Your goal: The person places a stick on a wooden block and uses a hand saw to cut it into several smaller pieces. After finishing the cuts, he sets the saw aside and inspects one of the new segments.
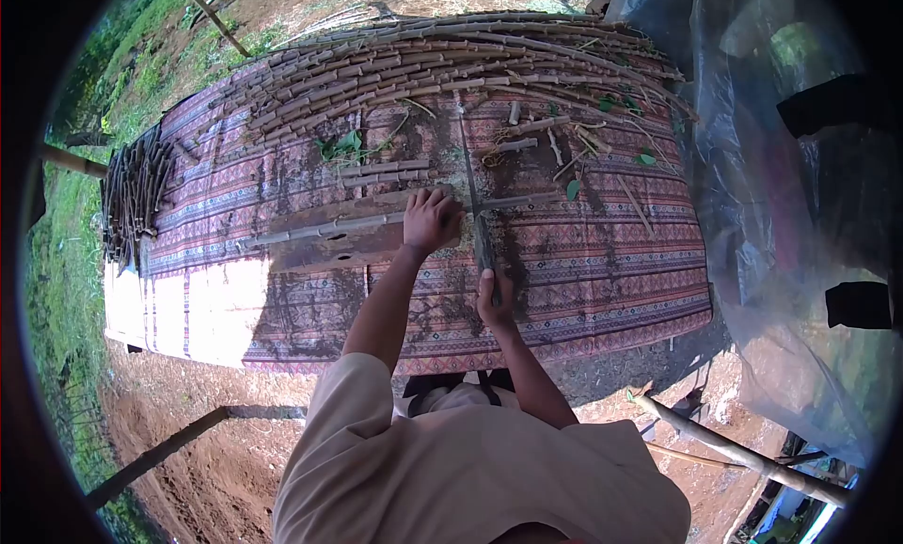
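Observation:
My left hand (432, 220) is closed over a long woody stem (324, 230) that lies along a brown board (372, 254). The stem reaches out to the left and also shows to the right of the hand. My right hand (496, 298) grips the handle of a long saw (473, 187), whose narrow blade points away across the stem, just right of my left hand. Pale sawdust lies around the blade. Short cut pieces (386, 173) rest just beyond the board.
A large pile of long stems (404, 64) covers the far side of the patterned cloth (602, 290). Bundled short stems (137, 191) lie at the left end. Loose offcuts (541, 126) and leaves sit at the back right. Clear plastic sheeting (752, 205) hangs on the right.

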`<state>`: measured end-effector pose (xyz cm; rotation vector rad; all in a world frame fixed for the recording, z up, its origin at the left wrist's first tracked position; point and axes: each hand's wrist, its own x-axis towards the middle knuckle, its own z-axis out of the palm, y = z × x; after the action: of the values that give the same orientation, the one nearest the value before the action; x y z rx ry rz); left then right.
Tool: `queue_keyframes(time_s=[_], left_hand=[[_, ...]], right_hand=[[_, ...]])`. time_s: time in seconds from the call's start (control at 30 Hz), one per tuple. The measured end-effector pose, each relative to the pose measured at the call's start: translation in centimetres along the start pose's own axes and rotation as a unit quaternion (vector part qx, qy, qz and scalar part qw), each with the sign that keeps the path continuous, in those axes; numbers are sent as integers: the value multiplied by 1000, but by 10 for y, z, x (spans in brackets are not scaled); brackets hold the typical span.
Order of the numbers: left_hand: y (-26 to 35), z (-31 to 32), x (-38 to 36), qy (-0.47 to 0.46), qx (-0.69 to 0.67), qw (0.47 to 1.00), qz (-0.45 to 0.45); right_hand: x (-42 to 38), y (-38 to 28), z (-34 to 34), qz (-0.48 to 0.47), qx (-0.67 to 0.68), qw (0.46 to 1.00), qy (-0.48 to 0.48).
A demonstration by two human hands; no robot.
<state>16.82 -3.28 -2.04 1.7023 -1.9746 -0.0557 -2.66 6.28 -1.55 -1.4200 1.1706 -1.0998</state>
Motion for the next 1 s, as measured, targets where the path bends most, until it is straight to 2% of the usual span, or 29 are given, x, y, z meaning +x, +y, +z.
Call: queue_keyframes(time_s=[0.1,0.17,0.23,0.27,0.37,0.47,0.57,0.67,0.7,0.77,0.87,1.0], left_hand=[[-2,0,1,25,16,1000,11],[2,-1,-1,25,13,999,16],[5,-5,1,9,5,1000,4],[4,-4,3,3,5,1000,-4],[6,-5,1,-11,14,1000,-17],[3,-2,2,-3,30,1000,-8],[2,1,0,17,25,1000,9],[3,-1,2,-3,12,1000,-8],[2,-2,2,-20,8,1000,-17],[5,-4,1,2,9,1000,-6],[5,-5,4,42,20,999,13],[3,-2,4,13,5,1000,4]], right_hand=[[-26,4,-2,-62,24,998,15],[-15,5,-2,-56,-37,998,20],[16,-22,4,-74,-88,992,43],[25,-17,3,-87,-93,992,24],[11,-13,-4,-27,-39,999,-18],[-18,-10,-5,-22,1,1000,9],[8,-8,-4,-17,-47,999,4],[38,-17,7,-10,12,999,36],[29,-13,5,-4,11,1000,19],[4,-2,-3,-1,9,1000,-15],[-24,-3,-1,14,71,997,13],[19,-14,3,-15,-22,999,33]])
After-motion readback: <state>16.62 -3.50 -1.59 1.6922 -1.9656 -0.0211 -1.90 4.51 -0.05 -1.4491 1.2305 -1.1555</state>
